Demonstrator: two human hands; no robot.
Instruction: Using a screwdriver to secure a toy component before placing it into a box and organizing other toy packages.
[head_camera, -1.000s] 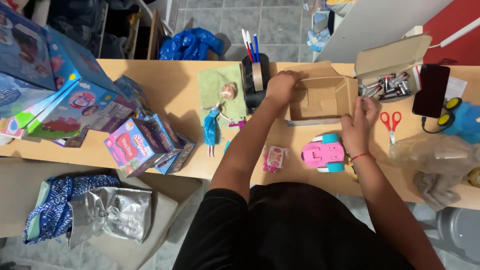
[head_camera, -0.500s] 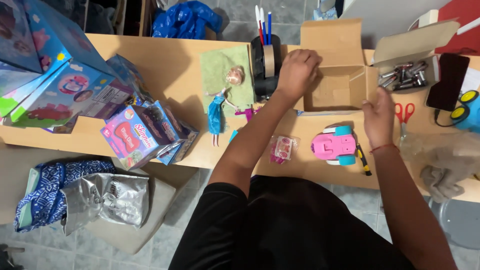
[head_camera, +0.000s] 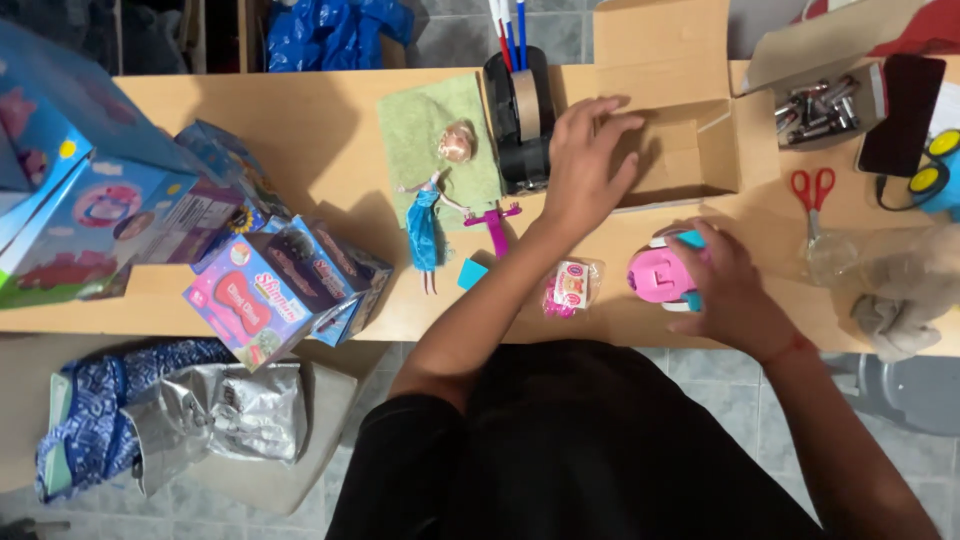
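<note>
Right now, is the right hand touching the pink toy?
Touching. The head view shows the right hand closed over the right side of the pink toy, fingers wrapped on its edge, no gap between them.

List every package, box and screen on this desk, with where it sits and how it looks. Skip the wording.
Open cardboard box: top centre, brown, under the left hand.
Toy boxes: left, pink and blue, tilted in a pile.
Large blue boxes: far left.
Small sachet: front edge, clear and pink.
Phone: top right, dark screen.
Plastic bag: right, clear.
Pink toy: at the right hand.
</note>
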